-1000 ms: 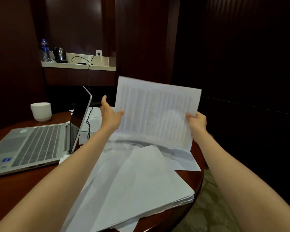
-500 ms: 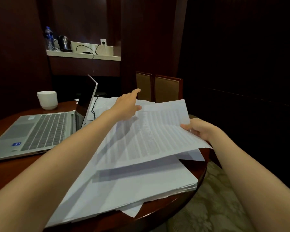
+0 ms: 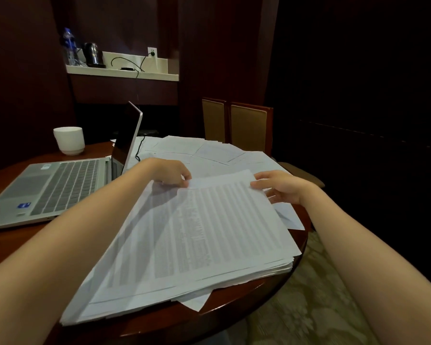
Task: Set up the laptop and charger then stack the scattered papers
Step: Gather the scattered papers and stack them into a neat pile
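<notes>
The top white sheet printed with grey columns of text (image 3: 209,232) lies flat with its long axis running away from the person, the near end swung a little to the left and a short edge farthest off. Its print is too blurred to read. It sits on one thick, uneven stack of white papers (image 3: 271,266) at the near right part of the round dark-red wooden table (image 3: 159,319); the stack's near edges reach the rim, and one corner pokes out beneath.

The left hand (image 3: 174,171) has its grip closed to a pinch, fingers curled on the sheet's far left corner. The right hand (image 3: 281,186) takes the far right corner, thumb on top and fingers below, a narrow grip.

Beyond the hands, more loose white sheets (image 3: 197,150) fan over the table, too overlapped to count. To the left is one open silver laptop (image 3: 60,185), screen edge-on, with a black cable (image 3: 138,148) trailing behind it and one white cup (image 3: 69,140) farther back. Two brown padded chair backs (image 3: 249,125) stand behind the table. A pale wall shelf (image 3: 122,72) carries one bottle (image 3: 69,46) and one kettle (image 3: 92,54).
</notes>
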